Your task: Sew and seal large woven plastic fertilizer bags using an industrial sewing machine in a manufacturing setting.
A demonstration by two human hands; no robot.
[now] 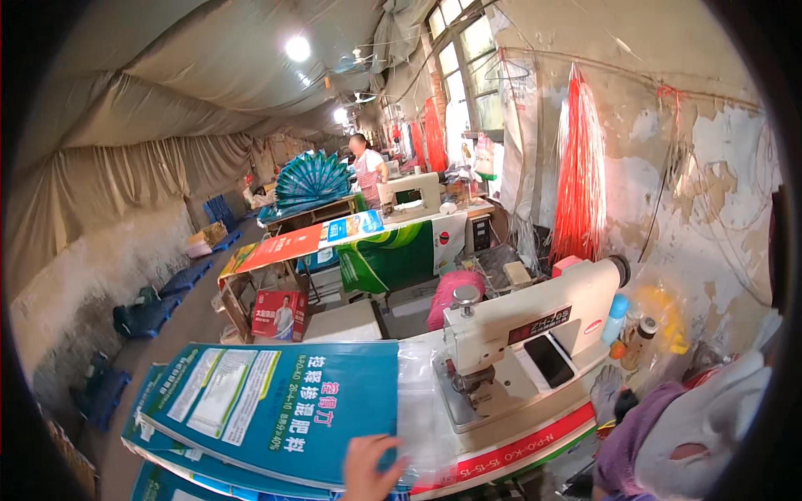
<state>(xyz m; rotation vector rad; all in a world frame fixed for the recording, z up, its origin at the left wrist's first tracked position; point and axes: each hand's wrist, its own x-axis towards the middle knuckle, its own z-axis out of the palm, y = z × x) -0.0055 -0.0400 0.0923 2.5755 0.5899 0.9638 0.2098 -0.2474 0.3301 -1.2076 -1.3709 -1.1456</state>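
My left hand [372, 469] comes in from the lower edge. Its thumb and forefinger are curled together at the right edge of a flat teal printed bag [334, 417], pinching it there. The bag tops a stack of similar bags [142, 447]. A clear plastic liner [422, 392] sticks out of its right end, toward the sewing machine. My right hand does not show. The cream sewing machine [526, 334] stands just right of the bag, with a black-screened phone [549, 361] on its bed.
Grey and purple cloth [668, 426] and a grey glove [606, 394] lie at right, near a blue bottle [616, 316]. Red strands [580, 167] hang on the wall. Beyond are a red box [278, 316], another sewing machine [409, 196], fanned teal bags [313, 179] and a person [368, 171].
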